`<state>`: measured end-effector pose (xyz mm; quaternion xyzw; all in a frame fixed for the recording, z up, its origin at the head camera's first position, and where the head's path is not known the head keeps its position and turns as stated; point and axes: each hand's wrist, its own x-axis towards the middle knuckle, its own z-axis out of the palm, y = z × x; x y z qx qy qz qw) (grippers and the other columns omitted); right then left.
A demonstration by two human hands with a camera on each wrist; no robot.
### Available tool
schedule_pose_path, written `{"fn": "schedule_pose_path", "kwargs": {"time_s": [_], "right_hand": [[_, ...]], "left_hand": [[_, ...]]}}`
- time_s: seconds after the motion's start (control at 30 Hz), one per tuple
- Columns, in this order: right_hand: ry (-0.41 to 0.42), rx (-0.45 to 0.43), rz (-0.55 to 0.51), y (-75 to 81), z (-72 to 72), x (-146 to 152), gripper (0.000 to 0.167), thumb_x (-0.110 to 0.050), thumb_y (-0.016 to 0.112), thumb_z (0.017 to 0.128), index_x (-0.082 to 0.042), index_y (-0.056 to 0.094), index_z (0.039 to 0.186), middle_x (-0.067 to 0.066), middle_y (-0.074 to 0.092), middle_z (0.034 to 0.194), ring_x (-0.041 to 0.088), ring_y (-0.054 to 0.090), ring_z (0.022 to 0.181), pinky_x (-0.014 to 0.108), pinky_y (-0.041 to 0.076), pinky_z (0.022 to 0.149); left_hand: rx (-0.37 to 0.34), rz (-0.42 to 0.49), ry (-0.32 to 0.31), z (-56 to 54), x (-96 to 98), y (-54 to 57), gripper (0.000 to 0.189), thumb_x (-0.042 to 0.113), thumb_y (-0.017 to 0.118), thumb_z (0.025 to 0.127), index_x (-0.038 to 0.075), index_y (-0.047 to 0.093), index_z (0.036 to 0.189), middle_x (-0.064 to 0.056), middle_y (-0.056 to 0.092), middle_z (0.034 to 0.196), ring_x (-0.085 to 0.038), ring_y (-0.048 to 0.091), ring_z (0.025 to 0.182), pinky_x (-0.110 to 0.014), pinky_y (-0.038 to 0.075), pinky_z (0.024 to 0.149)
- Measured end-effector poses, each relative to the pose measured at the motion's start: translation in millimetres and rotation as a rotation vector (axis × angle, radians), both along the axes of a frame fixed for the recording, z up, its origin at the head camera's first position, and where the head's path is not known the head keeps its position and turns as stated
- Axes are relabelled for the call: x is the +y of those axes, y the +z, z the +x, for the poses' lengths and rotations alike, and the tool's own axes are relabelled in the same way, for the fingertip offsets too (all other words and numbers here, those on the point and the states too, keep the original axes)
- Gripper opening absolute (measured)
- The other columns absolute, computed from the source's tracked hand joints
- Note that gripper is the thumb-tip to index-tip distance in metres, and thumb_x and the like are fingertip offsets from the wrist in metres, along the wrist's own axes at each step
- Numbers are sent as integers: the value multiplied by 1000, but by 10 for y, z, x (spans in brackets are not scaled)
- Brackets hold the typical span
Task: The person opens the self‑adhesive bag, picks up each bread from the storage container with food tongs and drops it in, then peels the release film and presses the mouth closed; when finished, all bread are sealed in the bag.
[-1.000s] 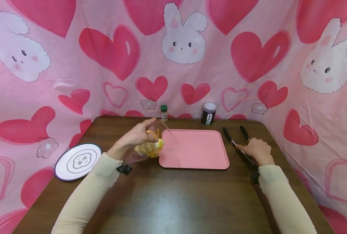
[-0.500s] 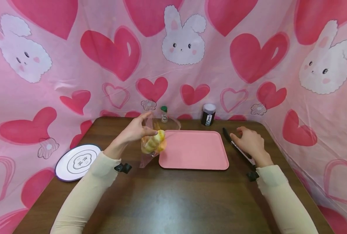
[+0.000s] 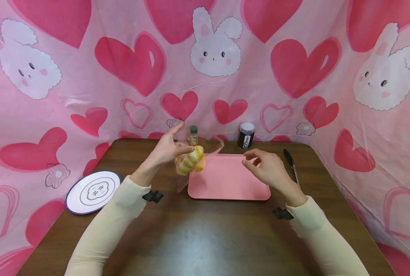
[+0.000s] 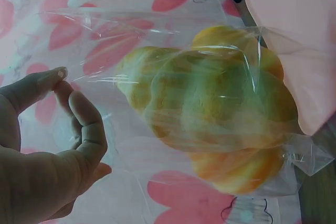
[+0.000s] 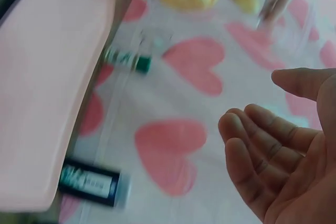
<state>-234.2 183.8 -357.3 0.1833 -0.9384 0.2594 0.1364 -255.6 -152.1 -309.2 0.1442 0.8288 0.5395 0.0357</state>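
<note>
My left hand (image 3: 167, 149) pinches the edge of a clear plastic bag (image 4: 89, 77) between thumb and fingertip. Inside the bag are ribbed, golden croissants (image 4: 220, 98), hanging just off the left end of the pink tray (image 3: 229, 178) in the head view. Above the tray's right part is my right hand (image 3: 268, 168), its fingers loosely bent and nothing between them. The right wrist view shows its thumb (image 5: 302, 81) apart from the fingers.
Black-handled tongs (image 3: 289, 159) lie right of the tray, partly hidden by the right hand. A white plate (image 3: 77, 197) stands at the left edge. At the back are a green-capped shaker (image 3: 193, 131) and a dark jar with a pale lid (image 3: 246, 135).
The right hand has left the tongs and moved left over the tray. The left hand has raised the bag of croissants and shifted it slightly right, to the tray's left end.
</note>
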Motion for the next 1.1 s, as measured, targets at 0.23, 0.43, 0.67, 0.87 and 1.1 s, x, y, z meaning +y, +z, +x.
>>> {"fn": "schedule_pose_path", "kwargs": {"time_s": [0.23, 0.43, 0.67, 0.87, 1.1], "right_hand": [[177, 30, -109, -15, 59, -344, 21, -32, 72, 90, -20, 74, 107, -6, 75, 91, 9, 66, 77, 29, 54, 64], [234, 19, -174, -34, 86, -610, 23, -34, 76, 87, -19, 75, 105, -7, 75, 93, 7, 65, 77, 32, 58, 67], [182, 34, -259, -53, 95, -818, 26, -38, 79, 85, -18, 75, 101, -4, 74, 88, 8, 65, 75, 24, 53, 64], [166, 58, -303, -36, 107, -897, 24, -36, 81, 83, -17, 75, 96, -5, 72, 82, 8, 62, 71, 24, 52, 61], [173, 112, -320, -34, 109, -949, 22, -33, 83, 81, -15, 76, 92, -5, 72, 80, 8, 62, 70, 23, 50, 58]], "left_hand": [[-19, 22, -4, -16, 125, -46, 100, 13, 79, 83, 13, 16, 161, -11, 34, 161, -13, 72, 78, -20, 50, 58], [-28, -1, -5, -26, 191, -82, 100, 14, 80, 83, 14, 17, 161, -11, 34, 161, -16, 74, 86, -26, 50, 55], [10, -55, 24, -15, 236, -66, 99, 19, 81, 82, 17, 21, 160, -7, 23, 166, -18, 70, 90, -27, 54, 69], [12, -10, 27, -3, 262, -53, 99, 16, 80, 82, 16, 19, 161, -6, 27, 164, -14, 73, 83, -22, 54, 68], [-3, 31, 47, 5, 287, -45, 99, 14, 79, 83, 17, 19, 161, -3, 29, 163, -16, 71, 89, -28, 56, 70]]}}
